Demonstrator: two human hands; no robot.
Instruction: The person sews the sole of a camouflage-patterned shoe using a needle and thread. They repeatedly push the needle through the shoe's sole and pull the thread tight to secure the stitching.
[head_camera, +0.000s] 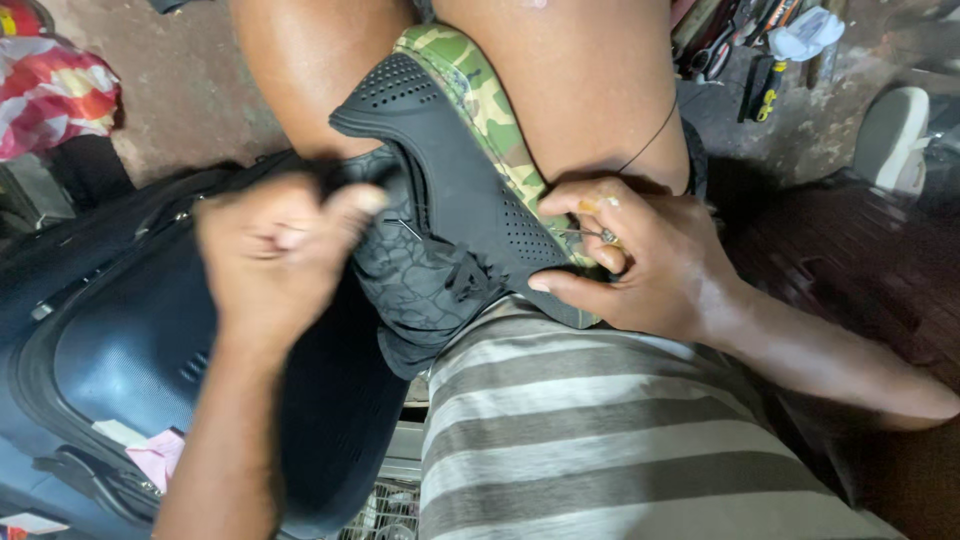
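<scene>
Black shoe (440, 190) with camo sole is sitting wedged between the person's knees. Right hand (640, 260) is pinching a metal awl (600, 236) against its side, thread (655, 135) trailing up. Left hand (275, 255) is fisted, gripping the shoe's upper. Dark suitcase (120, 340) is lying left on the concrete floor (180, 90); tools (750, 50) are cluttering top right.

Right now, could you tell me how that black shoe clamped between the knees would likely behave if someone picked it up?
The black shoe probably feels light for its size, since its upper looks thin and perforated. The upper likely flexes, as the left hand seems to bend it. The thread by the right hand may still tether it, so it might not lift freely.
</scene>
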